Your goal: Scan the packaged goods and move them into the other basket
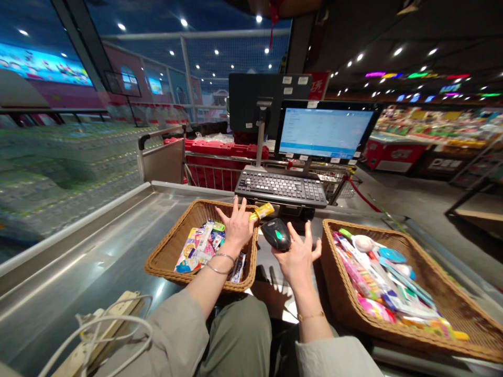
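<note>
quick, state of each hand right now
Left hand: holding a yellow packet.
Right hand: fingers spread beside the black scanner; cannot tell if gripping it.

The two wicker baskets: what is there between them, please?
In the head view, a black scanner and the right hand appear between the left basket and the right basket; a yellow packet in the left hand juts into that gap.
</note>
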Tool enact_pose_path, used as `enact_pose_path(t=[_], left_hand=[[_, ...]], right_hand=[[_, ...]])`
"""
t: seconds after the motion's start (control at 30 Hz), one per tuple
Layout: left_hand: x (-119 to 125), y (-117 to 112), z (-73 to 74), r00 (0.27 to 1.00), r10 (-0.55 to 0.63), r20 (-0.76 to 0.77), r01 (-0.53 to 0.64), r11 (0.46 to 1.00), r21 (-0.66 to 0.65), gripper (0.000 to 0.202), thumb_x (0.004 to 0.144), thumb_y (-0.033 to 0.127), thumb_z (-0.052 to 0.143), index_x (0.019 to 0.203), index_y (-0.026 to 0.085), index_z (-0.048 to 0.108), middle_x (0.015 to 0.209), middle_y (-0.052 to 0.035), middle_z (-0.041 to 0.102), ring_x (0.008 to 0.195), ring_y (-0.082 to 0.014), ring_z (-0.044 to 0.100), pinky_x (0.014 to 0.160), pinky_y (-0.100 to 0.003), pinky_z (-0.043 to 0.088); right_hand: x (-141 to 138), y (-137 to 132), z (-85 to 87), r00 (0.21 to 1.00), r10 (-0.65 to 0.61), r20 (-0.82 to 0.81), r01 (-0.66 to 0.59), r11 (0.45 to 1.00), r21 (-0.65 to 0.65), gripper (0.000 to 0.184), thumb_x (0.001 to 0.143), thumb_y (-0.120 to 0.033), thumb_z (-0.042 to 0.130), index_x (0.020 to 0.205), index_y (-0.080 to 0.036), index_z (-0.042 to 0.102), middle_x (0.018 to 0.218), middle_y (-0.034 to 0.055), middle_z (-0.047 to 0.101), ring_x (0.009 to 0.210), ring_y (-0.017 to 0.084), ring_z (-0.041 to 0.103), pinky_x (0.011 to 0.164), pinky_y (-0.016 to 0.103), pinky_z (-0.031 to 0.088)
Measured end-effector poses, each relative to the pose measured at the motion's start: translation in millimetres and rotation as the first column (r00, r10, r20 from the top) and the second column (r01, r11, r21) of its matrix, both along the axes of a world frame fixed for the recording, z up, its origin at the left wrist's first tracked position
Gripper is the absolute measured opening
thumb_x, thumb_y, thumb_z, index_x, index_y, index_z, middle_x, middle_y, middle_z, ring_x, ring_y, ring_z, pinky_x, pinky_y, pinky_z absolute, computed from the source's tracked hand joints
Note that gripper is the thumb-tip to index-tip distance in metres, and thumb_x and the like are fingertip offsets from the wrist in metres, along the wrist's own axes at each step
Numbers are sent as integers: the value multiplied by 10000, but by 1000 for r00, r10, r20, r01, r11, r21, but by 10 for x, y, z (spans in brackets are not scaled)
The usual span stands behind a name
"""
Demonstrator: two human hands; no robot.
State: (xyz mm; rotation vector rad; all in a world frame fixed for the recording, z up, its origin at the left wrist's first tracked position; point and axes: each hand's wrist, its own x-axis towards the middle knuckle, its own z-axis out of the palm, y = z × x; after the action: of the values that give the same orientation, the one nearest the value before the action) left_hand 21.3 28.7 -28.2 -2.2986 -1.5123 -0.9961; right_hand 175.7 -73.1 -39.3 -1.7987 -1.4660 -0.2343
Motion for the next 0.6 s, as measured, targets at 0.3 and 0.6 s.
enact_pose_path(t=[0.3,0.6], left_hand=[[8,-1,-7,1000,-1,8,1,1000,15,174,928,271,541,930,214,705,1519,-98,487,1496,-370,281,1063,-844,-73],[92,-46,56,999,-42,-12,43,998,41,180,933,284,548,958,216,713,1522,-110,480,1502,-380,256,1048,-843,-91]], right_hand=[[23,-37,43,999,-12,33,13,999,-45,165,755,-355,658,824,-229,740,1434,69,572,1489,383,202,1107,696,125],[190,-146,110,995,-83,57,84,996,-16,204,749,-371,657,854,-226,755,1490,70,513,1491,405,180,1101,708,151]])
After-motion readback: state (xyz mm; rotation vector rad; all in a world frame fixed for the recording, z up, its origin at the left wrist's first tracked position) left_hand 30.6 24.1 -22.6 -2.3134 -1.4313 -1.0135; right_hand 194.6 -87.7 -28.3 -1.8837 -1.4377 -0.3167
